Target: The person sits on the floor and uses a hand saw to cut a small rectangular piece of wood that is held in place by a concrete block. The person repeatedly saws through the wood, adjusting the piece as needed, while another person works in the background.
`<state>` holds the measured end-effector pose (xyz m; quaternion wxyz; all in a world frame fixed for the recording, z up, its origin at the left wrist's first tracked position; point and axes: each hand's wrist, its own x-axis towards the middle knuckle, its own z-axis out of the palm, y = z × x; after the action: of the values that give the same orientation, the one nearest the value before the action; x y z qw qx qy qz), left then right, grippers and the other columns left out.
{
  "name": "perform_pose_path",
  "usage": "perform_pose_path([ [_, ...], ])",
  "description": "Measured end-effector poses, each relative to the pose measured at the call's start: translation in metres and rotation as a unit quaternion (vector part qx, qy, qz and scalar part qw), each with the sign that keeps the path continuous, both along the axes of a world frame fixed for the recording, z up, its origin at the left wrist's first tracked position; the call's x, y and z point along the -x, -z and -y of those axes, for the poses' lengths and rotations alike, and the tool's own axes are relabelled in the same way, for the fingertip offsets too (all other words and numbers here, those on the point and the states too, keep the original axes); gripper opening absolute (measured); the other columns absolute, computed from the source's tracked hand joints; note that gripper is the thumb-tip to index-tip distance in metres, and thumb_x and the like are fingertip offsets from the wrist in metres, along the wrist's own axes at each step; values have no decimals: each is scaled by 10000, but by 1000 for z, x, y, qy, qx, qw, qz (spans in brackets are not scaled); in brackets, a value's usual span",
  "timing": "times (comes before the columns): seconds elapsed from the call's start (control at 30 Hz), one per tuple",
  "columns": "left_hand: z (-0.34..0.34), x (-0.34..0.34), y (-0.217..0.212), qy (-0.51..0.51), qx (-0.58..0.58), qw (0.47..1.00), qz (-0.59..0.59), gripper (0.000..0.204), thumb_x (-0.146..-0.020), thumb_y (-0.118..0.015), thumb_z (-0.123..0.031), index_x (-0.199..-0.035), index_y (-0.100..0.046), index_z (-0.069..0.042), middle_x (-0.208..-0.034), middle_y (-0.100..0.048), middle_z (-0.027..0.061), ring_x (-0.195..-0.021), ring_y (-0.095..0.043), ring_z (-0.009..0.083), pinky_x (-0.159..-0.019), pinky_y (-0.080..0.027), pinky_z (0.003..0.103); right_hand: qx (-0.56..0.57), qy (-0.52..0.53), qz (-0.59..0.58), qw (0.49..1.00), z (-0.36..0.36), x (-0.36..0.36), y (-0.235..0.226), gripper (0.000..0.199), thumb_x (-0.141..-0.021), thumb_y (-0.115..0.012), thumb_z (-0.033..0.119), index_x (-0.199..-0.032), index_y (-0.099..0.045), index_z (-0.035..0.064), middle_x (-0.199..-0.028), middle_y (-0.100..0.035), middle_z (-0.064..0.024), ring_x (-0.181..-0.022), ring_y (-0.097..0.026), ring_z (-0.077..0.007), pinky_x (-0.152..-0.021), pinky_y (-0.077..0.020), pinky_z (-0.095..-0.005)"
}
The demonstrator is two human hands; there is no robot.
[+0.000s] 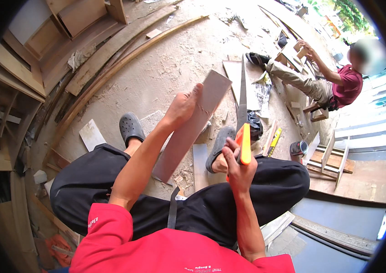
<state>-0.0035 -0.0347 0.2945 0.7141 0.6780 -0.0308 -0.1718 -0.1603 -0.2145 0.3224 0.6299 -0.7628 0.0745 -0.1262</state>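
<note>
Wearing one red shirt (170, 248), nearest; clasping one board (190, 129) by its left edge in closed left fingers (195, 94), one saw (242, 107) in curled right fingers (232, 145).

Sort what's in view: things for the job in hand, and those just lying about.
In hand:
board, in the left hand
orange-handled saw, in the right hand

Apparently just lying about:
tin
black plastic bag
yellow tool
</note>
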Motion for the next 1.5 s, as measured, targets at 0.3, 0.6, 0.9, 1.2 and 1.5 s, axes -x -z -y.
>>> perform_pose_path([
  [0.3,30,26,5,160,-291,932,143,420,-820,-711,-424,-902,-688,-13,-727,-670,191,-701,-684,254,-640,-509,365,-110,130,-29,985,25,-56,67,309,-843,-758,46,-730,-472,80,-671,-471,50,-603,-491,-59,-586,-477,-233],
  [0.6,3,41,132,82,-289,910,285,643,-741,-799,-471,-1188,-541,-87,-958,-646,170,-850,-663,347,-729,-535,429,-199,212,-79,954,23,-76,103,175,-865,-713,30,-857,-538,38,-768,-544,19,-652,-566,-86,-622,-557,-257],
  [0.9,-28,11,198,100,-467,819,318,632,-762,-780,-398,-1242,-542,-61,-1122,-569,167,-1029,-591,345,-864,-500,419,-84,202,-73,973,23,-77,128,276,-898,-711,139,-1040,-564,-48,-1125,-657,-180,-917,-652,-164,-717,-564,-294],
  [1.2,-50,-6,259,149,-569,775,232,650,-781,-759,-366,-1262,-517,-1,-1229,-527,178,-1186,-504,343,-959,-447,457,-87,103,-145,980,18,-63,96,380,-952,-636,375,-845,-584,14,-616,-533,-4,-510,-508,-77,-468,-399,-227],
  [1.5,-59,1,261,113,-571,803,126,679,-788,-736,-396,-1312,-521,-23,-1289,-505,187,-1249,-455,356,-1041,-383,468,46,-74,-199,976,1,-40,120,414,-920,-680,365,-749,-612,-6,-564,-500,-64,-529,-450,-130,-508,-388,-335],
])
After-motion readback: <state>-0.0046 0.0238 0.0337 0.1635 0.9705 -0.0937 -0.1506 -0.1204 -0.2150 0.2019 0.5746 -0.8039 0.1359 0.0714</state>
